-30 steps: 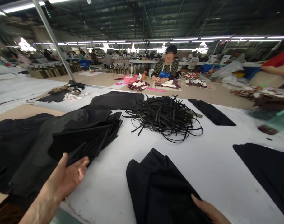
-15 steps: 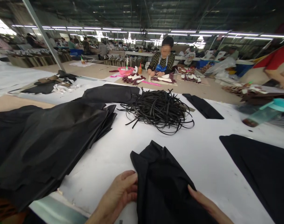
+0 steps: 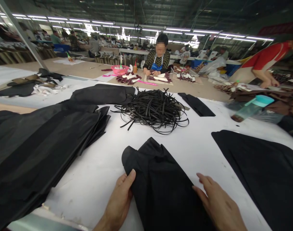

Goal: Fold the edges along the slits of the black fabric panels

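One black cloth (image 3: 165,186) lies between the hands (image 3: 121,200) (image 3: 218,200).

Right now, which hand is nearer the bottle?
Right. The right hand, at the cloth, is this side of the bottle, slightly left; the left hand, on the cloth's left edge, is farther left.

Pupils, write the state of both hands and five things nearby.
Left hand, gripping the middle black piece
Right hand, open, thumb at that piece's right edge
Middle black piece, creased
Strap heap, tangled
Left black stack, uneven
Near right black piece, lying flat
Bottle, lid on
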A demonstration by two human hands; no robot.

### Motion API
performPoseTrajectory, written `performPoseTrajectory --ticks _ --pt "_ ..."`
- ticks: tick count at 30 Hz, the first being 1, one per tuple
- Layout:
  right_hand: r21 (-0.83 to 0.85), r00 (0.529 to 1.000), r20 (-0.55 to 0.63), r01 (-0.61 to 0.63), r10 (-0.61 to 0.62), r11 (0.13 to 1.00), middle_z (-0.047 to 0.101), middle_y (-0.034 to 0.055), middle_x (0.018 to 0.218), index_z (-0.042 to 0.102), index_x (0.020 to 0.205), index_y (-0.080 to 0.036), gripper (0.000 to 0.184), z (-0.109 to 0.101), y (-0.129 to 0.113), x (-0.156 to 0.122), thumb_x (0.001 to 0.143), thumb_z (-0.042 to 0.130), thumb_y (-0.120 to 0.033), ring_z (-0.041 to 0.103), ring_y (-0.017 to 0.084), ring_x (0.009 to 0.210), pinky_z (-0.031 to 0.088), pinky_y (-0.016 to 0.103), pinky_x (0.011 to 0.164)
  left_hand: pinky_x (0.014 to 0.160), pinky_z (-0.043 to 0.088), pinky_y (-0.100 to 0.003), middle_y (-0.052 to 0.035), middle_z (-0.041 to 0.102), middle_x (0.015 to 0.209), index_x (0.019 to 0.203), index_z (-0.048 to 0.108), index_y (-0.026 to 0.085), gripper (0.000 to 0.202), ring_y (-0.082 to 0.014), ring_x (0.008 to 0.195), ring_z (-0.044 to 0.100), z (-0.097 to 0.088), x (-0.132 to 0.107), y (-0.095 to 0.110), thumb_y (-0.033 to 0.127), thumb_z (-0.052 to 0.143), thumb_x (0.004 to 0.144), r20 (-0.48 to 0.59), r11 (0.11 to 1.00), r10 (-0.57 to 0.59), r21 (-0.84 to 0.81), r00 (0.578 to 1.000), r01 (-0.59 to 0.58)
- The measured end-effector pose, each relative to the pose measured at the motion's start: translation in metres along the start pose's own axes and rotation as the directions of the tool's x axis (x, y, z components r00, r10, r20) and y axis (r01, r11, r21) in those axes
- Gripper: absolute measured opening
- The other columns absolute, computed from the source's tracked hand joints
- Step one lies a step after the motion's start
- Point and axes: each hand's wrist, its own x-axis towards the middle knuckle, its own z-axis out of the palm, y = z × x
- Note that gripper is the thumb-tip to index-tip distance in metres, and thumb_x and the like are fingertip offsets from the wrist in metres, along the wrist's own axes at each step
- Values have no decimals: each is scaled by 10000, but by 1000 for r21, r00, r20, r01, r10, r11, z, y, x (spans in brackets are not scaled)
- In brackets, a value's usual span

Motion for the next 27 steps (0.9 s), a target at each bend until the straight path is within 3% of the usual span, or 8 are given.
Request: performPoseTrajectory --ticks 2,5,7,12,16,21,23,27 --pt "-164 949 -189 223 -252 961 649 103 1030 635 1012 -211 347 5 -19 -3 815 496 -461 608 289 941 504 424 794 969 408 -353 -98 681 1082 1085 651 122 324 -261 1102 560 1 1 -1 336 577 853 32 1000 1 14 999 -1" --pt "-128 835 -86 531 -543 837 637 57 1051 584 1043 -230 258 18 -63 -11 888 464 -398 629 173 917 529 253 755 977 398 -357 -94 679 1086 1078 658 133 310 -269 1117 547 4 0 -2 324 589 844 79 1000 -12 21 997 10" --pt "-170 770 -119 606 -626 777 643 75 1008 575 1037 -197 316 29 -93 -13 910 416 -438 639 182 875 542 268 717 978 396 -357 -92 683 1075 1061 668 137 307 -274 1121 540 6 -1 -1 330 605 830 90 1000 -17 0 996 17" --pt "-346 656 -250 627 -712 698 656 92 825 600 928 -153 426 51 -126 -9 948 280 -434 635 206 674 511 311 536 977 394 -369 -98 696 1026 1009 692 137 290 -290 1119 535 8 -1 0 323 648 791 79 997 -16 -73 997 21" --pt "-456 585 -305 603 -751 655 647 77 702 617 833 -143 361 61 -123 -6 954 311 -291 622 191 608 452 285 500 974 390 -377 -104 708 958 963 706 131 286 -294 1085 555 7 2 -6 328 687 756 53 996 7 -93 999 -2" --pt "-592 459 -345 571 -819 569 677 84 717 637 834 -124 222 71 -113 -6 901 428 -154 610 171 582 427 282 552 935 406 -407 -106 714 863 898 716 124 333 -311 1010 589 6 5 -11 383 738 689 20 999 5 -54 1000 -4" --pt "-615 452 -324 567 -831 548 691 95 765 642 852 -126 197 74 -110 -6 896 461 -189 630 177 630 440 283 585 915 413 -422 -116 712 821 867 718 109 371 -322 972 601 4 6 -11 421 747 667 30 1000 -1 7 1000 1" --pt "-629 493 -246 574 -835 525 697 114 825 650 893 -113 203 80 -105 -6 881 490 -237 651 201 676 463 293 583 914 407 -431 -104 708 808 826 718 125 368 -323 942 605 -5 7 -14 439 763 638 -44 993 26 118 999 -20"
